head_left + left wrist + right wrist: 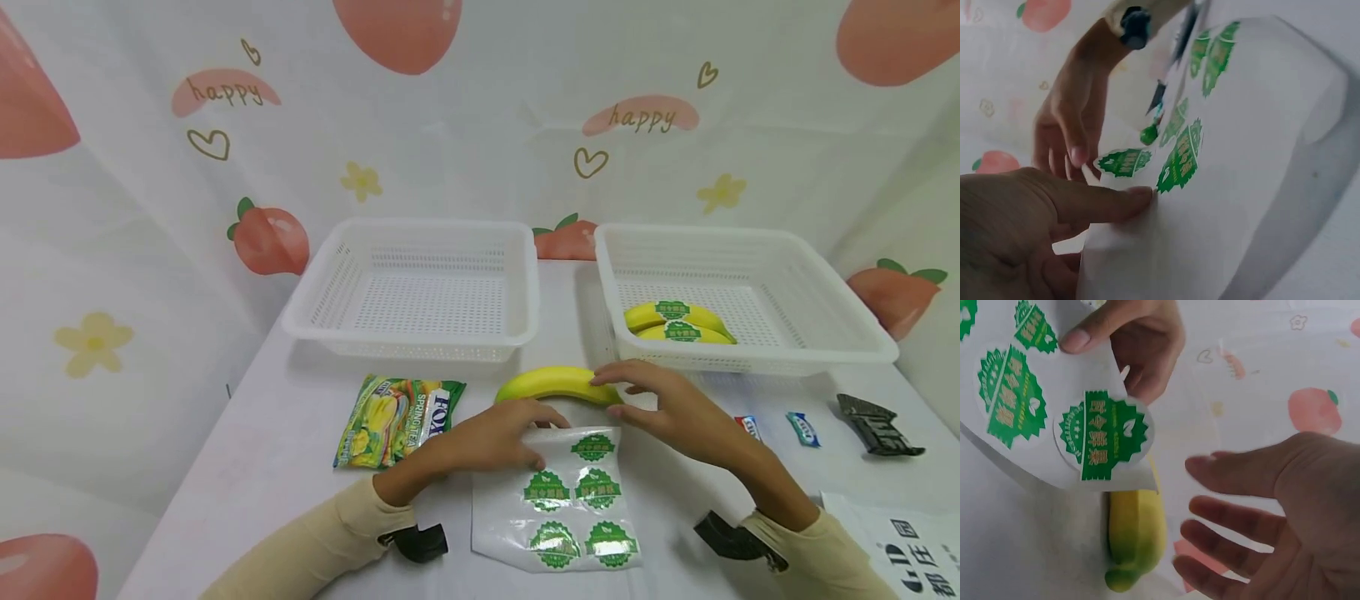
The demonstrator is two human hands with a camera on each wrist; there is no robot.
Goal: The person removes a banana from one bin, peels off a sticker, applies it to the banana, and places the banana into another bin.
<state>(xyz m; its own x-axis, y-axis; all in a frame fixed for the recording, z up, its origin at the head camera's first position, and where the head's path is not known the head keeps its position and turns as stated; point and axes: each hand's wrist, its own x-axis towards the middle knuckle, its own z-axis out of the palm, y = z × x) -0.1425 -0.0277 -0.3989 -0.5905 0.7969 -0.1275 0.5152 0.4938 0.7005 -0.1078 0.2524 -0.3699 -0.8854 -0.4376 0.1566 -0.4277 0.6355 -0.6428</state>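
My left hand (491,435) pinches the upper part of a white sheet of round green stickers (497,512), with the thumb on its printed face. The sheet is tilted up off the table. At its corner, one green sticker (1124,162) stands partly away from the backing in the left wrist view. A yellow banana (551,382) with a greenish tip lies just behind the sheet. My right hand (682,412) hovers at the banana's right end, fingers spread and holding nothing; the right wrist view shows its thumb (1229,475) apart from the sheet.
A white basket (420,342) stands back left. Another white basket (757,360) at back right holds stickered bananas (708,317). A green snack bag (393,421) lies left; small wrapped packets (803,429), a black packet (879,427) and a printed white bag (870,517) lie right.
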